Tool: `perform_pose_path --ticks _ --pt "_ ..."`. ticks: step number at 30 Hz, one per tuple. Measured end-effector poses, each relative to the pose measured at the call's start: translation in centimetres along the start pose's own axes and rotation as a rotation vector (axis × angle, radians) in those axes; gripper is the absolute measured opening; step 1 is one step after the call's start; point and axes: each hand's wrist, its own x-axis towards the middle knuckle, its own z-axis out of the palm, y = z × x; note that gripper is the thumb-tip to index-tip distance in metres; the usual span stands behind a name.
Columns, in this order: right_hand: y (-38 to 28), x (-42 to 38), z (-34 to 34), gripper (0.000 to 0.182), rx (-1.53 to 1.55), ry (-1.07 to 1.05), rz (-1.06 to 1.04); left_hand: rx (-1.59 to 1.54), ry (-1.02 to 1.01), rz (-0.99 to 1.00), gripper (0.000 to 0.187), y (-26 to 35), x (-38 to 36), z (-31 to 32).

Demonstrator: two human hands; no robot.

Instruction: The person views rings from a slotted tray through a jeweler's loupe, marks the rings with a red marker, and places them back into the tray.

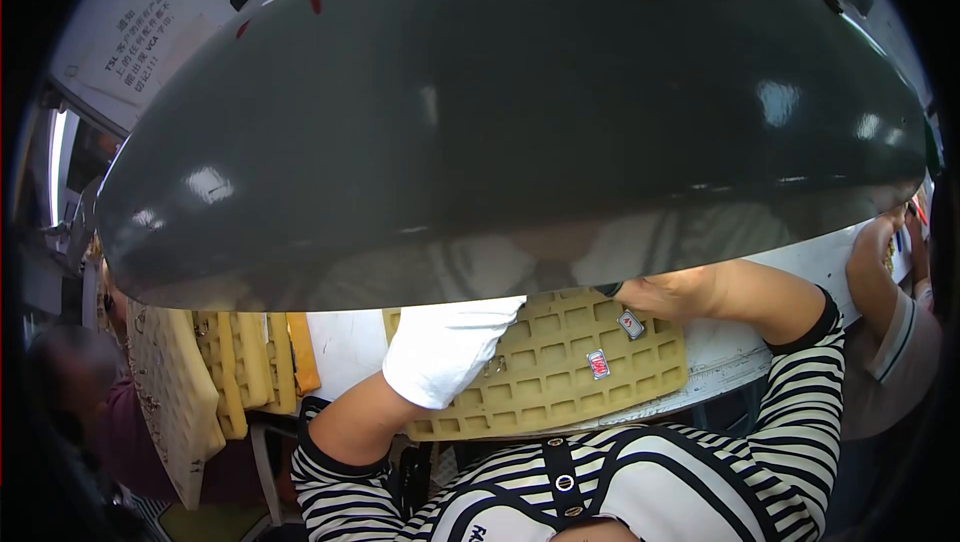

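A large grey lamp shade [520,132] fills the upper and middle view and covers the fingers of both hands. My left hand [450,347], in a white glove, reaches over a yellow foam tray [540,416] with rows of square pockets. Its fingers vanish under the shade, so what they hold is hidden. My right hand [672,294] is bare and lies over the tray's right back part; a small dark thing [608,289] shows by its fingers, too covered to name. Near it in the pockets lie a red-faced small rectangular piece [598,364] and a grey-faced one [630,324].
Several more foam trays [170,392] stand tilted at the left, beside an orange strip [303,352]. The white table [340,352] shows between them and my tray. At the right edge is another person's arm [873,267]. A printed notice [140,37] hangs upper left.
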Motion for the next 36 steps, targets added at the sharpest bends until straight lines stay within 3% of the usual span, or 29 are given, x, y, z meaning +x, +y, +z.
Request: perform_pose_path --ticks 10,13,16,17,19,20,21,24,28,29,32,33,36 --pt "0.4 -0.3 0.8 0.018 0.13 0.097 0.005 -0.244 0.068 -0.07 0.03 0.1 -0.1 -0.2" --pt "0.5 -0.1 0.9 0.021 0.191 0.143 0.019 -0.057 0.023 -0.005 0.03 0.2 -0.1 -0.3" --pt "0.3 0.0 0.5 0.026 0.222 0.128 0.058 -0.281 0.116 -0.052 0.03 0.1 -0.2 0.1" --pt "0.2 0.1 0.4 0.027 0.23 0.12 0.071 -0.156 0.086 0.008 0.03 0.1 0.0 -0.2" --pt "0.1 0.3 0.1 0.028 0.255 0.014 0.144 -0.03 0.057 0.067 0.031 0.1 0.0 -0.1" --pt "0.0 0.4 0.0 0.028 0.263 -0.022 0.169 -0.115 0.107 0.027 0.032 -0.1 -0.2 0.4" --pt "-0.1 0.3 -0.3 0.027 0.493 -0.26 0.457 -0.157 0.132 0.006 0.032 0.0 -0.2 0.5" --pt "-0.8 0.6 -0.5 0.031 0.706 -0.251 0.559 -0.052 0.181 0.022 0.033 0.2 0.3 0.3" --pt "0.3 -1.1 -0.1 0.03 0.394 -0.411 0.366 -0.052 0.234 0.019 0.034 0.3 0.7 0.7" --pt "0.5 -1.4 0.0 0.031 0.315 -0.448 0.316 0.061 0.146 0.029 0.036 0.1 0.2 1.1" --pt "0.7 -0.8 -0.1 0.033 0.139 -0.438 0.197 -0.008 -0.142 -0.15 0.035 0.8 0.7 0.1" --pt "0.8 -0.6 -0.1 0.034 0.091 -0.415 0.161 -0.125 -0.254 -0.21 0.035 0.4 0.8 -0.1" --pt "1.0 -0.4 0.0 0.035 0.056 -0.328 0.06 -0.449 -0.315 -0.365 0.035 0.5 2.0 -0.8"
